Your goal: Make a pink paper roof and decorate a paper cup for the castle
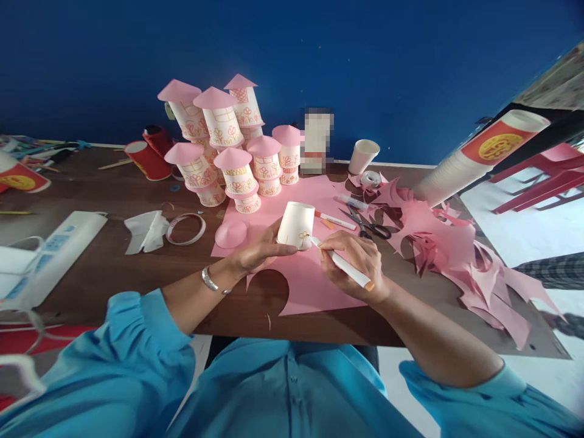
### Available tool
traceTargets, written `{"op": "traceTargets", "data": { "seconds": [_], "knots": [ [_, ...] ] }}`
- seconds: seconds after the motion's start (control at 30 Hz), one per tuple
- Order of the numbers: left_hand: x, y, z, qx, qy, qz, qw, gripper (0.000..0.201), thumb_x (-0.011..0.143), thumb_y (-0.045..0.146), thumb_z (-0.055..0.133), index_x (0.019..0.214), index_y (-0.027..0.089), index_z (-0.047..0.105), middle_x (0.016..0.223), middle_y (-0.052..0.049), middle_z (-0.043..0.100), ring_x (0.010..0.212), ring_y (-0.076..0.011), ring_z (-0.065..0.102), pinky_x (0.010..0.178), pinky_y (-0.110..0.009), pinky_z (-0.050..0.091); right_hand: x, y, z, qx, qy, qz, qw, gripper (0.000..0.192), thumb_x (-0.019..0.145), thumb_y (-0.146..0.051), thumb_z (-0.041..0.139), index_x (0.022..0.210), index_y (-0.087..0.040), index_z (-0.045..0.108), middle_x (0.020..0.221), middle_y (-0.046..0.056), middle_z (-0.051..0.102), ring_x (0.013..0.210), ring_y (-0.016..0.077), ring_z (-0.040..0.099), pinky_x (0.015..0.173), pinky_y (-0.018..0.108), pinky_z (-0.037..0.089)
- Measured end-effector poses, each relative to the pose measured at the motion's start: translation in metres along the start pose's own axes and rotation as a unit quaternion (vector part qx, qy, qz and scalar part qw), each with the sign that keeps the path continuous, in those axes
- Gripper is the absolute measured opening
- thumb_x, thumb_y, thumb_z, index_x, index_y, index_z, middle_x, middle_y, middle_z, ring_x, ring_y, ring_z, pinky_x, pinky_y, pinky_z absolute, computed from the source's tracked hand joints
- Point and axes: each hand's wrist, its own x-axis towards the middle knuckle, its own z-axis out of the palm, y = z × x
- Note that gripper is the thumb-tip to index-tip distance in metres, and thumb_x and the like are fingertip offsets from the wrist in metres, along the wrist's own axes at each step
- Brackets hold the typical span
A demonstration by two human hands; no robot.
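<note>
My left hand (263,246) grips a white paper cup (295,222), turned upside down and a little tilted. A small flower outline in orange-brown shows low on the cup's side. My right hand (353,261) is closed around a white marker (347,269) with an orange end, its tip at the cup beside the flower. Beneath both hands lies a pink paper sheet (310,292) with rounded cutouts. A pink paper cone (231,233) rests left of the cup. Behind it stand several decorated cup towers (239,176) with pink cone roofs.
Right of the cup lie another marker (335,220), scissors (365,224) and pink scraps (438,237). A tape roll (185,229), crumpled white paper (145,232) and a power strip (55,255) are at left. A tall cup stack (474,158) leans at right; a single cup (363,156) stands behind.
</note>
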Motion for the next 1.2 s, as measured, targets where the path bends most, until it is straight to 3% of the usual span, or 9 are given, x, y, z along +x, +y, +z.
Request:
{"op": "traceTargets", "data": {
  "seconds": [0.33,0.77,1.2],
  "knots": [
    [0.0003,-0.0001,-0.0006,0.006,-0.004,0.009,1.000,0.073,0.080,0.021,0.085,0.147,0.030,0.059,0.112,-0.005,0.072,0.105,-0.0206,0.066,0.095,-0.033,0.051,0.0007,-0.0015,-0.0006,-0.023,-0.010,0.007,1.000,0.017,0.090,-0.006,0.061,0.092,-0.023,0.057,0.069,-0.002,0.070,0.058,0.0142,0.070,0.053,0.025,0.051],
    [0.0018,0.0020,-0.0015,0.048,-0.002,0.013,0.999,0.068,0.081,0.020,0.084,0.144,0.029,0.061,0.118,-0.006,0.073,0.113,-0.0268,0.067,0.100,-0.042,0.052,0.0017,-0.0040,-0.0009,-0.009,-0.016,0.007,1.000,0.017,0.091,-0.006,0.059,0.092,-0.023,0.058,0.070,-0.002,0.072,0.058,0.0129,0.070,0.053,0.024,0.051],
    [0.0009,-0.0003,-0.0040,0.073,-0.008,-0.002,0.997,0.071,0.083,0.027,0.084,0.148,0.031,0.055,0.122,-0.005,0.067,0.114,-0.0248,0.060,0.102,-0.042,0.048,0.0000,-0.0039,0.0006,0.001,-0.017,0.007,1.000,0.017,0.091,-0.007,0.060,0.095,-0.023,0.058,0.072,-0.002,0.072,0.060,0.0135,0.072,0.055,0.023,0.054]
  ]
}}
